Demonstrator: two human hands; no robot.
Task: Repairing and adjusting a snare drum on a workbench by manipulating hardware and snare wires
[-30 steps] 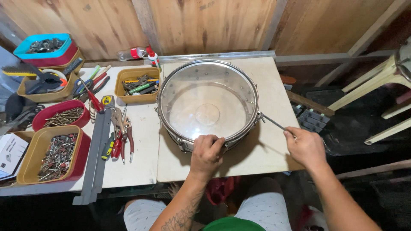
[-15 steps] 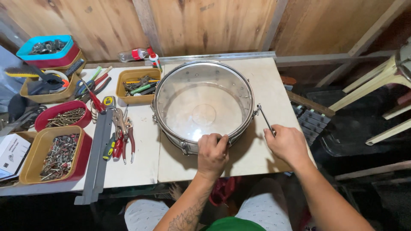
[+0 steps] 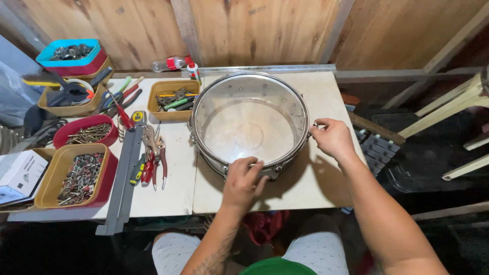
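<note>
A round metal drum with a clear skin lies flat on the pale table in front of me. My left hand grips the near part of its rim, fingers curled over the hoop by a lug. My right hand is at the right side of the rim. Its fingertips pinch a thin metal rod that touches the hoop, with most of the rod hidden in the hand.
Left of the drum lie red-handled pliers, a grey metal bar and trays of screws and tools. A small bottle lies by the wooden wall. Pale chair legs stand at the right.
My right hand moved up and in from the table's right edge to the drum's right rim, carrying the thin rod with it. My left hand stayed on the near rim.
</note>
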